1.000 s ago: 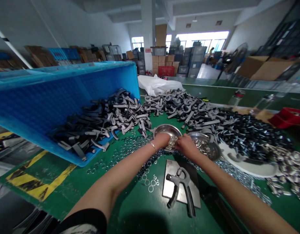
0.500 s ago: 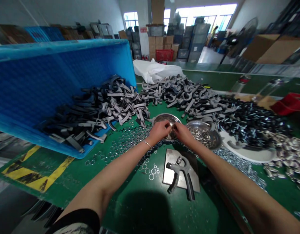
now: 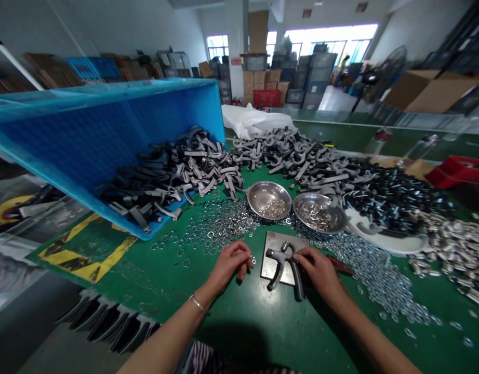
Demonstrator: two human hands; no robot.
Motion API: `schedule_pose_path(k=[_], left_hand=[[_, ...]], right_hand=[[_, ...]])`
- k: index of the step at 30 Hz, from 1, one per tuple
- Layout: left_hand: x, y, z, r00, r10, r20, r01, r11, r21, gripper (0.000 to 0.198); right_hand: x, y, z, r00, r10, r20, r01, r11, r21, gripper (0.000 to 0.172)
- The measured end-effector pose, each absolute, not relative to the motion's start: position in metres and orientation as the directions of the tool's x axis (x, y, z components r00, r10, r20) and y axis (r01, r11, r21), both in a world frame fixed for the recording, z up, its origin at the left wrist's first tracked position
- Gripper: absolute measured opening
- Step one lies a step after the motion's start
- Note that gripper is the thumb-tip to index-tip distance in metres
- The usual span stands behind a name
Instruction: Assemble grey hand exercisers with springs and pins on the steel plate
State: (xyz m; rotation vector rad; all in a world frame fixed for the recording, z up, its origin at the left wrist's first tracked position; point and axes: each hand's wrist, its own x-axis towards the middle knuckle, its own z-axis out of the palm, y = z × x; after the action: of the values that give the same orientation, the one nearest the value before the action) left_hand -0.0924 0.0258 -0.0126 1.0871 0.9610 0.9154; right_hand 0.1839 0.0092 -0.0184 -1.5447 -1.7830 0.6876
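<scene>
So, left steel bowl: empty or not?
Not empty: the steel bowl holds a small heap of silver metal pieces in its base.

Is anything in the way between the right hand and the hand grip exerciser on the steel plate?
Nothing visible stands in the way. The right hand is right at the hand grip exerciser, its fingers at the grip's right side. The steel plate lies under the grip, and the red-handled pliers lie beyond the hand, not between.

"Where does this view look from?"
"The person's head, facing forward and down."
"How near is it?"
"Close: the left hand [image 3: 229, 265] and right hand [image 3: 319, 272] sit just below centre, above the green bench [image 3: 134, 275]."
"And its far reach?"
"Across the workshop, to the far windows [image 3: 329, 44]."
</scene>
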Motion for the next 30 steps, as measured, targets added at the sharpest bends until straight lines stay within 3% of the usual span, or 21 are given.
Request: schedule_pose_path(k=[4,9,16,22,25,27,30], left_hand=[[-0.093,0.013,-0.016,0.354,0.915,-0.194,-0.138,0.256,0.957,0.022],[-0.095,0.006,-0.018,0.337,0.921,-0.196,-0.181,0.267,0.946,0.02],[-0.086,0.004,-0.025,0.336,0.896,-0.291,-0.087,0.337,0.938,0.033],[-0.083,0.01,-0.02,0.263,0.936,-0.234,0.021,0.237,0.971,0.028],[-0.077,0.02,-0.008,0.249,0.944,-0.217,0.032,0.216,0.976,0.025],[-0.067,0.03,0.0,0.282,0.944,-0.171,0.116,0.144,0.983,0.021],[-0.046,0.046,0.007,0.411,0.91,0.049,0.356,-0.209,0.911,0.013]], right_hand=[[0.176,0.014,-0.026,-0.157,0.939,0.306,0.676,0.328,-0.66,0.029],[0.176,0.016,-0.031,-0.259,0.886,0.384,0.723,0.442,-0.531,0.022],[0.177,0.017,-0.036,-0.318,0.846,0.429,0.784,0.489,-0.383,0.018],[0.183,0.018,-0.035,-0.469,0.788,0.399,0.75,0.594,-0.292,0.019],[0.191,0.01,-0.032,-0.549,0.756,0.356,0.737,0.639,-0.22,0.03],[0.195,0.003,-0.03,-0.604,0.733,0.311,0.734,0.664,-0.139,0.042],[0.2,-0.007,-0.026,-0.633,0.732,0.252,0.733,0.671,-0.112,0.055]])
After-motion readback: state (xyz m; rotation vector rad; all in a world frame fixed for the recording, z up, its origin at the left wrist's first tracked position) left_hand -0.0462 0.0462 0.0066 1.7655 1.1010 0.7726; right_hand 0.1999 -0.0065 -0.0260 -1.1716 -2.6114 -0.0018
